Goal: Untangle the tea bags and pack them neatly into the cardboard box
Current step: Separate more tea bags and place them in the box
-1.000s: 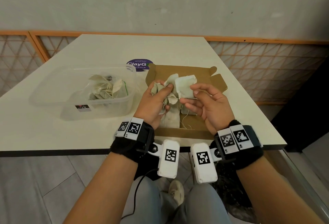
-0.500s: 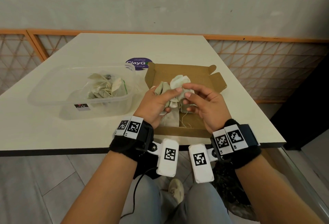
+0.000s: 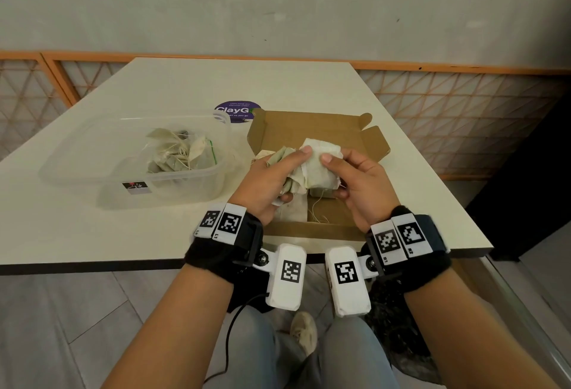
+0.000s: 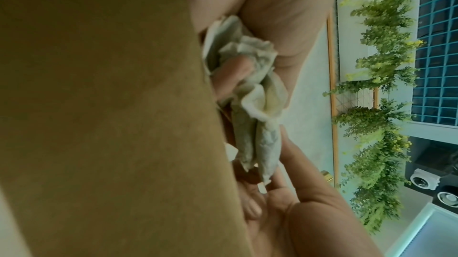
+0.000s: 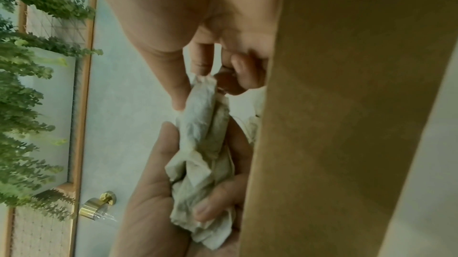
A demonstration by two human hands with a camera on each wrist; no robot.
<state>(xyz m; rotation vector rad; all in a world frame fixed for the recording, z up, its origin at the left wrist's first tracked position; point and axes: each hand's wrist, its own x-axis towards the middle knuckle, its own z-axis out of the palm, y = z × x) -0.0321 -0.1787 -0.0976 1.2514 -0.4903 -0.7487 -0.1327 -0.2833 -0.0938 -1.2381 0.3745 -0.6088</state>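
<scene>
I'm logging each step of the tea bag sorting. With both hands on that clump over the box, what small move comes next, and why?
Probably the right hand peels the top tea bag away while the left hand holds the rest of the clump: both grip it above the open cardboard box, and strings dangle below.

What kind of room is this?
Probably a café or shared sitting area, though that is a guess: a plain cream table with a purple round sticker, orange-framed lattice panels along the grey wall, and hanging green plants.
</scene>
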